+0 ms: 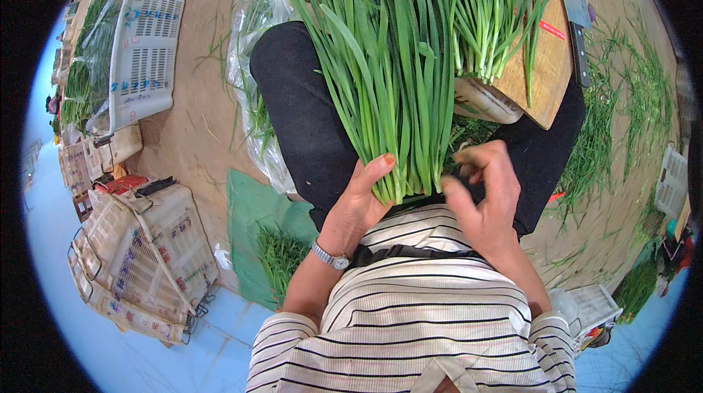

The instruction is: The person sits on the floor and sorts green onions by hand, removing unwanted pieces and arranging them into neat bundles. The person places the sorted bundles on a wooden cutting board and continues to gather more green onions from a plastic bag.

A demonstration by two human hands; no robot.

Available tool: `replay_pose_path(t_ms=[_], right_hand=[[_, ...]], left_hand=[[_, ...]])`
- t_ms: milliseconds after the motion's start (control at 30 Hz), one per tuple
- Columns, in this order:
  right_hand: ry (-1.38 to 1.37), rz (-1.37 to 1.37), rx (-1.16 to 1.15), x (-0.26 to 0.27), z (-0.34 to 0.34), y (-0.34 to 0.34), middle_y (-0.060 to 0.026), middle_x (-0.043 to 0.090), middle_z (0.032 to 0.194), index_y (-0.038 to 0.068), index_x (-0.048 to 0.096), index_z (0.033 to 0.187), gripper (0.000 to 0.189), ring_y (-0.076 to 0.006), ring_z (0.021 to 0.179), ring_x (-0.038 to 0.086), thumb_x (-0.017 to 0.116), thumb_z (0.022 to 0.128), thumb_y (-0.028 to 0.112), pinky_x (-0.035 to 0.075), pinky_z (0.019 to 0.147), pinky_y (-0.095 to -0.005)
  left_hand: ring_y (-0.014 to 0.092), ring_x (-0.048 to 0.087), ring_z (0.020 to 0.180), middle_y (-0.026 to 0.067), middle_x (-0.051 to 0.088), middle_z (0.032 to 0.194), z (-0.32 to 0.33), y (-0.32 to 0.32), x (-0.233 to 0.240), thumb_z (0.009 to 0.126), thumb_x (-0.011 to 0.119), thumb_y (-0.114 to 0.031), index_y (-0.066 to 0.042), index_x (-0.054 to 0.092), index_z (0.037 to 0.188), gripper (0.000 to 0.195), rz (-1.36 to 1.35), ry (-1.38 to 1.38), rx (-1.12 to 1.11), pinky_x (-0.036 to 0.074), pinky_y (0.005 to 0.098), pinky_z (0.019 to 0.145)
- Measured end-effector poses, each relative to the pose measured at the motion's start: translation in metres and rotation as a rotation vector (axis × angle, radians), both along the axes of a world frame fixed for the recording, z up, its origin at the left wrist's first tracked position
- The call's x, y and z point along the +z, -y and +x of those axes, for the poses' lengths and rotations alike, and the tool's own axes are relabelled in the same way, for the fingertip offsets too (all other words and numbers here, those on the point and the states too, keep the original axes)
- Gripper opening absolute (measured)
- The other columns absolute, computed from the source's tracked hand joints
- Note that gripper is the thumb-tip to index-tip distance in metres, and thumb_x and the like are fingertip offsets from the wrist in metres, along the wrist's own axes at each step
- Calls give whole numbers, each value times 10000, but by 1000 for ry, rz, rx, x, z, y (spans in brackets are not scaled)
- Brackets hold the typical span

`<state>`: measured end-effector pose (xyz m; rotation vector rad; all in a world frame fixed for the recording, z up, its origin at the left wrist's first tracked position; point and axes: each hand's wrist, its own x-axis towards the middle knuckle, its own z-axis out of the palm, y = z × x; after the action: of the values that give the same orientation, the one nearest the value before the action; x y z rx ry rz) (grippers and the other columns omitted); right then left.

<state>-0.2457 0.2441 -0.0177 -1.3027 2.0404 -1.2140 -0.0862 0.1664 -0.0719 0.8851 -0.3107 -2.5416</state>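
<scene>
My left hand holds the pale stem ends of a broad bunch of garlic chives, thumb on top. The long green leaves fan away from me over my lap, past the top of the view. Just right of the stem ends is my right hand, slightly blurred, with thumb and bent fingers apart and nothing plainly held. Beyond it, a smaller bunch of chives lies on a wooden board, white stem ends toward me. A cleaver with a black riveted handle lies along the board's right edge.
A clear plastic bag with greens stands left of my knee. Farther left are a white plastic crate beside bundled chives and several stacked crates. Loose leaves litter the right floor. More chives lie on a green sheet.
</scene>
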Motion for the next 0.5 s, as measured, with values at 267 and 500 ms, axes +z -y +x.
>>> replay_pose_path(t_ms=[267, 500], right_hand=[[109, -66, 250, -4, 12, 25, -56, 542, 654, 18, 586, 818, 119, -133, 501, 465, 681, 748, 17, 365, 486, -243], [810, -154, -155, 56, -30, 3, -22, 549, 705, 18, 564, 790, 29, -58, 531, 447, 588, 807, 18, 350, 433, -216]], left_hand=[[226, 567, 1100, 125, 558, 1226, 1, -1, -5, 889, 597, -266, -11, 442, 1290, 501, -8, -18, 50, 464, 383, 958], [278, 543, 1154, 146, 525, 1286, 3, -3, -1, 859, 610, -247, 4, 374, 1346, 596, -10, 31, 7, 413, 432, 1016]])
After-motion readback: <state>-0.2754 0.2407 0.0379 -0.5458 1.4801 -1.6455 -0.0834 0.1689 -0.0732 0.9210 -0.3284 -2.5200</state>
